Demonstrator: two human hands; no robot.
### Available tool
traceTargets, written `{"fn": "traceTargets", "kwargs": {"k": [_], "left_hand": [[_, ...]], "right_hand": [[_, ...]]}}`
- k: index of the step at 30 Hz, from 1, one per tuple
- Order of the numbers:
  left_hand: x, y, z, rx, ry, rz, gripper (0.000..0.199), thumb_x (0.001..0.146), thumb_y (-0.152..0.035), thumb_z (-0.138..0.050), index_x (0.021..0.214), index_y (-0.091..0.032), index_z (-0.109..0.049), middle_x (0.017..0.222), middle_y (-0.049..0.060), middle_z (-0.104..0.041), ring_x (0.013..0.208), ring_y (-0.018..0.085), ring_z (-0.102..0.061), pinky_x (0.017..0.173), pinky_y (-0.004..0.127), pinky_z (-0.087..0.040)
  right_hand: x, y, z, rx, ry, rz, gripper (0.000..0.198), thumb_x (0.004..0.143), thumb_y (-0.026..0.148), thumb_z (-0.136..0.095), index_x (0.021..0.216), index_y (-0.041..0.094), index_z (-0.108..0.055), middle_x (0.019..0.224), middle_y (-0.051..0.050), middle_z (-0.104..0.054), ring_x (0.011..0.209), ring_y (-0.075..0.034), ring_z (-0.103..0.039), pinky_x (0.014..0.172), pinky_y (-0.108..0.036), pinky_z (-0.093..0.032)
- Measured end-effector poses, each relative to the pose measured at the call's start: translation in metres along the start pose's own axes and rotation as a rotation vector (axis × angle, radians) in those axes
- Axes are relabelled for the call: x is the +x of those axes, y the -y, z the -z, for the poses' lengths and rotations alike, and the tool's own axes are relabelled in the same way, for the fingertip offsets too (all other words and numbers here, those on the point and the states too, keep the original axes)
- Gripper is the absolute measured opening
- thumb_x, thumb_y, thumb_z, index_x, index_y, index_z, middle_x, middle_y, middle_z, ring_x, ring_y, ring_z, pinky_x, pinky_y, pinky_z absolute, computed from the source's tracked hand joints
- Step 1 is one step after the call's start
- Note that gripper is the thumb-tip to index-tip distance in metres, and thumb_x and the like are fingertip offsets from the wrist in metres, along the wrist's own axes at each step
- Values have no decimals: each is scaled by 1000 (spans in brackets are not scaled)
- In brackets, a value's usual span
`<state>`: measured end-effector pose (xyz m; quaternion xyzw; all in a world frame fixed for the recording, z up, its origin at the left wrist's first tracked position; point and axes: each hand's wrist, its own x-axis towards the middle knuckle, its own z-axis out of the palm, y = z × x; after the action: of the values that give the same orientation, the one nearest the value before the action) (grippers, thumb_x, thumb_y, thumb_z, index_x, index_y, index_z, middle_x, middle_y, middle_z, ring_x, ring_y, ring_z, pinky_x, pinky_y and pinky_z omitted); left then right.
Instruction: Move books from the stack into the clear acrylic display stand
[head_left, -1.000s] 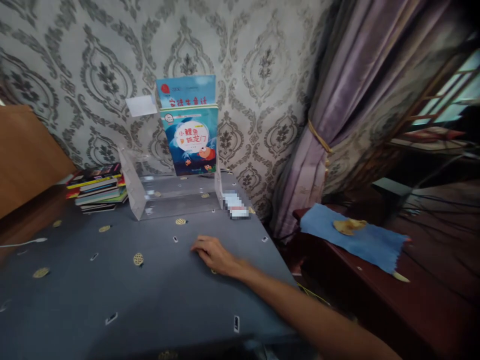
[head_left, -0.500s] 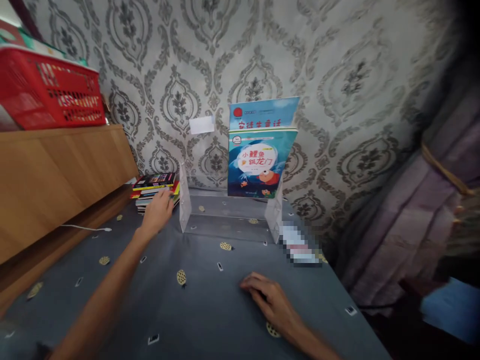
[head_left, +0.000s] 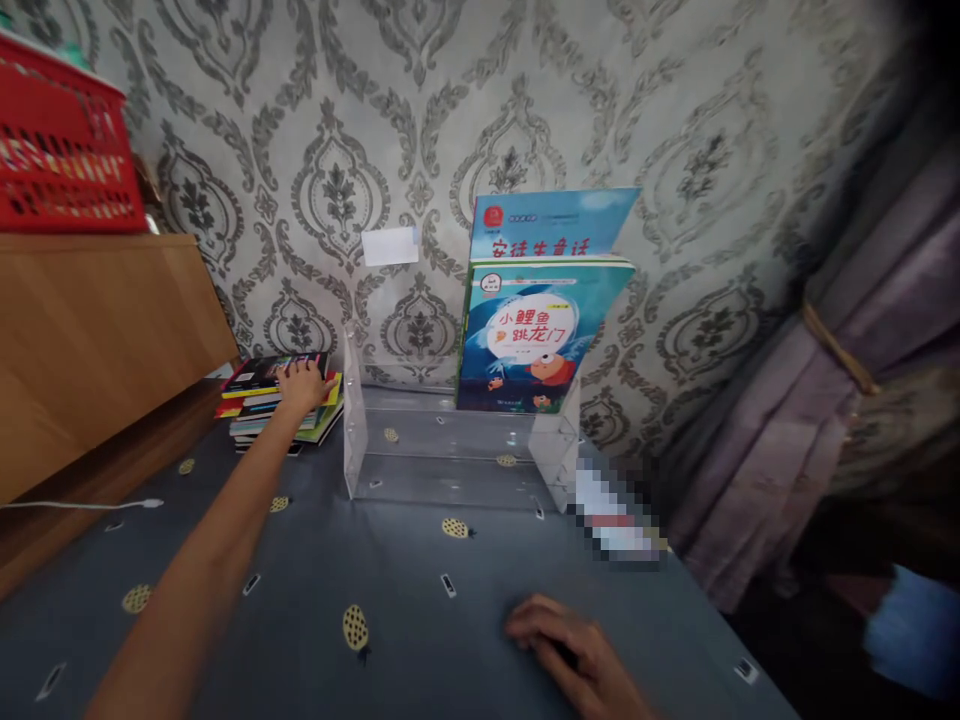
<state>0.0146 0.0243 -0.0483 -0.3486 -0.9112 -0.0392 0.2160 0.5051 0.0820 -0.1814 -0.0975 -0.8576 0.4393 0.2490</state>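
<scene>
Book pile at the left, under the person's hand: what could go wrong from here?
The book pile has uneven edges, so pressure or a pull from the left hand might make the books slide or spill.

The clear rack stands just right of the pile; a book drawn that way could knock its side panel.

The blue picture books rise well above the rack's side panels, so such a bump might tip them.

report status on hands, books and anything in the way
Left hand open at book stack. Right hand loosely curled at tabletop, nothing visible in it. Clear stand beside stack, not blocking left hand.
</scene>
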Motion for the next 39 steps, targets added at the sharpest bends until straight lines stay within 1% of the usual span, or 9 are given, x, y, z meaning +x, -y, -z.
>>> {"fn": "traceTargets", "kwargs": {"k": [5, 10, 15, 19, 23, 26, 30, 35, 39], "left_hand": [[1, 8, -1, -6, 12, -42, 49, 97, -43, -43, 119, -4, -63, 124, 30, -65, 120, 43, -59, 103, 61, -37], [-17, 24, 9, 21, 18, -119, 45, 98, -43, -41, 118, -9, -63, 118, 26, -68, 112, 41, -64, 96, 54, -45], [-50, 45, 26, 55, 37, -204, 40, 95, -23, -40, 127, -10, -59, 120, 23, -68, 113, 36, -64, 95, 46, -48], [-84, 63, 36, 68, 13, -272, 46, 89, -7, -34, 127, -8, -60, 121, 22, -68, 115, 34, -64, 99, 44, -48], [-115, 76, 35, 26, -35, -306, 56, 83, -2, -36, 133, -11, -58, 133, 19, -64, 129, 32, -57, 108, 43, -44], [-137, 77, 30, 21, -47, -318, 62, 80, 0, -38, 138, -8, -54, 142, 20, -58, 135, 31, -52, 114, 44, -39], [-167, 67, 23, 62, -24, -282, 59, 84, 0, -36, 140, -4, -52, 145, 23, -55, 136, 32, -52, 115, 43, -38], [-200, 54, 15, 99, -36, -253, 57, 86, -5, -41, 141, -10, -52, 144, 20, -56, 135, 33, -51, 111, 44, -41], [-219, 53, 12, 136, -23, -257, 54, 87, -5, -38, 137, -12, -56, 140, 19, -59, 132, 32, -54, 108, 44, -43]], "right_hand": [[0, 3, 1, -11, 6, -62, 33, 101, 39, -45, 95, 27, -75, 90, -9, -73, 77, -20, -70, 71, -32, -58], [2, 4, -1, -10, -18, -26, 34, 101, 39, -46, 93, 24, -75, 85, -9, -72, 78, -21, -70, 73, -33, -57], [4, 8, -1, -37, 8, -13, 30, 99, 29, -46, 93, 22, -75, 85, -8, -71, 76, -19, -68, 72, -31, -55], [4, 8, -3, -34, 5, 1, 28, 97, 25, -47, 91, 21, -74, 84, -7, -70, 78, -18, -68, 72, -30, -53], [4, 9, -3, -32, 7, 7, 27, 96, 25, -47, 90, 21, -73, 84, -6, -70, 78, -18, -67, 72, -30, -52], [5, 13, -2, -40, 19, -2, 26, 94, 22, -48, 90, 21, -74, 84, -6, -70, 79, -18, -67, 73, -30, -52], [5, 17, -1, -44, 28, -14, 27, 91, 18, -48, 91, 20, -74, 84, -6, -70, 79, -18, -68, 73, -29, -52], [5, 18, -2, -52, 31, -2, 27, 90, 15, -47, 90, 19, -74, 85, -6, -70, 79, -18, -67, 74, -29, -51], [5, 18, -2, -54, 42, 12, 29, 89, 12, -47, 91, 18, -74, 86, -6, -70, 80, -18, -67, 74, -29, -51]]}}
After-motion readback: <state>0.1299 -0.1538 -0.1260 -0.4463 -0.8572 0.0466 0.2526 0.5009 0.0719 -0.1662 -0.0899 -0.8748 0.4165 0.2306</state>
